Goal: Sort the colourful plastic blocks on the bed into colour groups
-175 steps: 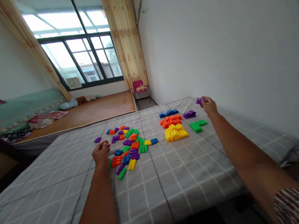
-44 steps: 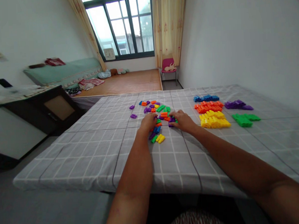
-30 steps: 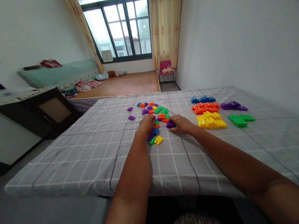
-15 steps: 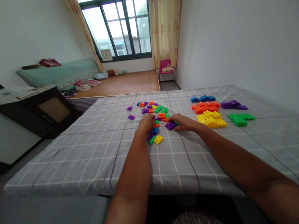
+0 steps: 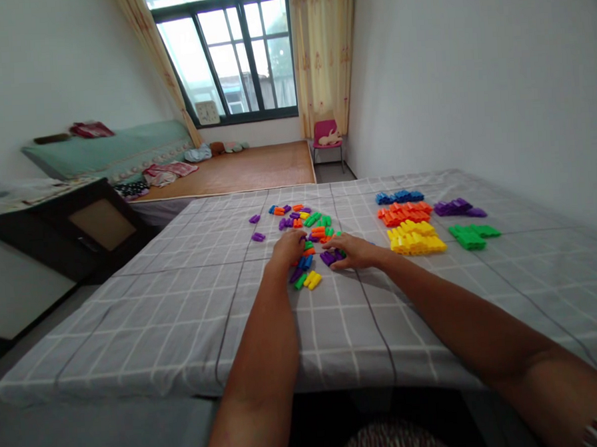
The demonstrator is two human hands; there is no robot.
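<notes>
Both hands rest on the mixed blocks (image 5: 307, 240) on the bed (image 5: 182, 303). Right hand (image 5: 354, 250), grip narrow, fingers on purple blocks (image 5: 329, 256); left hand (image 5: 288, 245), grip loosely curled, covers the pile's edge.

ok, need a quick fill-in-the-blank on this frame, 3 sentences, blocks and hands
The right hand rests its fingers on a small cluster of ____ blocks.
In the sorted piles, the yellow pile lies directly in front of the ____ pile.
The left hand rests at the near edge of the ____ pile of blocks.

Missing words: purple; orange; mixed
</notes>
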